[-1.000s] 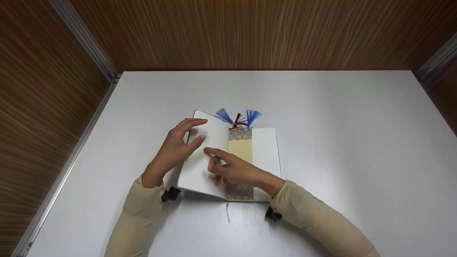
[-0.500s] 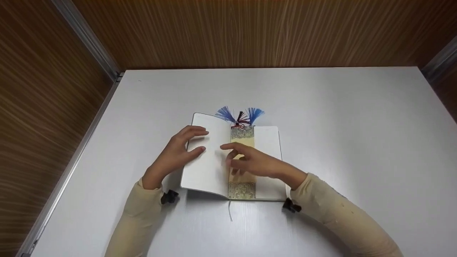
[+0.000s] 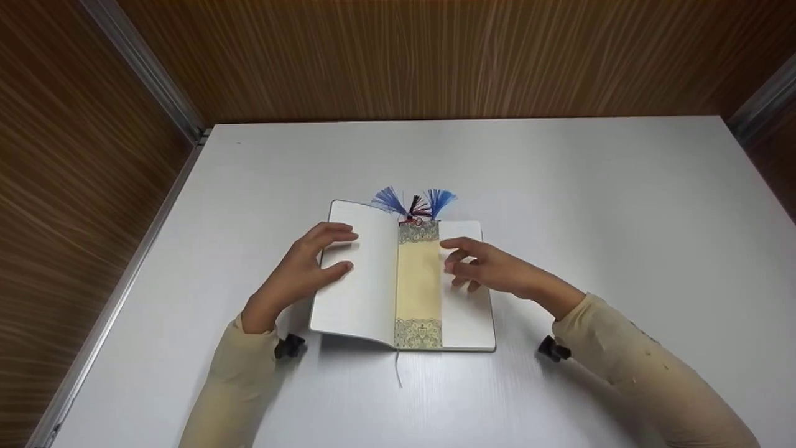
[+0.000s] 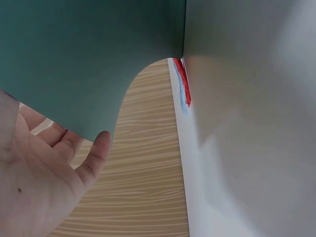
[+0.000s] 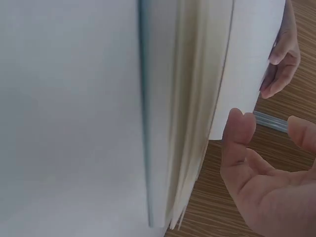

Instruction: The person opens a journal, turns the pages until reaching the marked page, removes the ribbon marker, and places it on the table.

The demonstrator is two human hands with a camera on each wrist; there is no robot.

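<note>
A notebook (image 3: 357, 280) with a teal cover (image 4: 74, 59) lies open, its left side raised at a slant. Along its fold rests a cream bookmark (image 3: 418, 280) with lace-patterned ends. Blue and dark red tassels (image 3: 415, 204) fan out past the top edge. My left hand (image 3: 305, 264) is at the outer edge of the raised side, its bent fingers and thumb over the page and apart. Above the right page hovers my right hand (image 3: 491, 267), its fingers loosely bent with nothing between them. In the right wrist view the page block (image 5: 192, 98) appears edge-on.
The white table (image 3: 591, 205) surrounds the notebook. Wood-grain panels (image 3: 460, 59) stand behind and to the left. A thin ribbon (image 3: 398, 370) trails from the notebook's bottom edge. Both wrists carry black camera mounts, the right mount (image 3: 553, 348) close to the table.
My right hand has moved right, from over the left page across the bookmark to the right page, uncovering the bookmark. My left hand has lowered slightly with the raised side.
</note>
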